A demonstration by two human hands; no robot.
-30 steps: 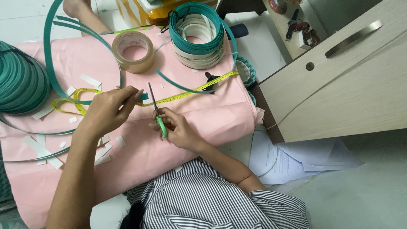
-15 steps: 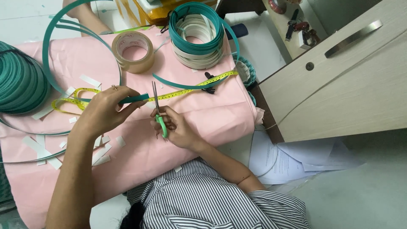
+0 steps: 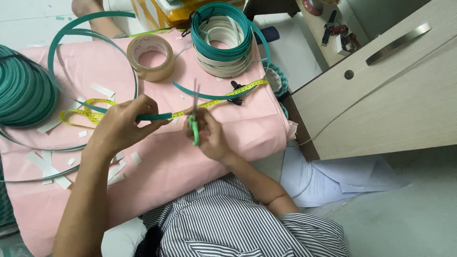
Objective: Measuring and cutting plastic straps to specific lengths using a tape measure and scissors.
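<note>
Cutting green strap over pink cloth.
Left hand [image 3: 121, 124] pinched the flat green plastic strap [image 3: 154, 116]; right hand [image 3: 209, 135], at three o'clock, gripped green-handled scissors [image 3: 194, 119].

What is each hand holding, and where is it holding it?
Left hand pinches the green strap near its cut end. Right hand holds scissors by their green handles.

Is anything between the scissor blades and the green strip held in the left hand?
Nothing visible. The left hand holds the green strip out toward the scissors in the right hand; the yellow tape measure lies alongside, not blocking.
</note>
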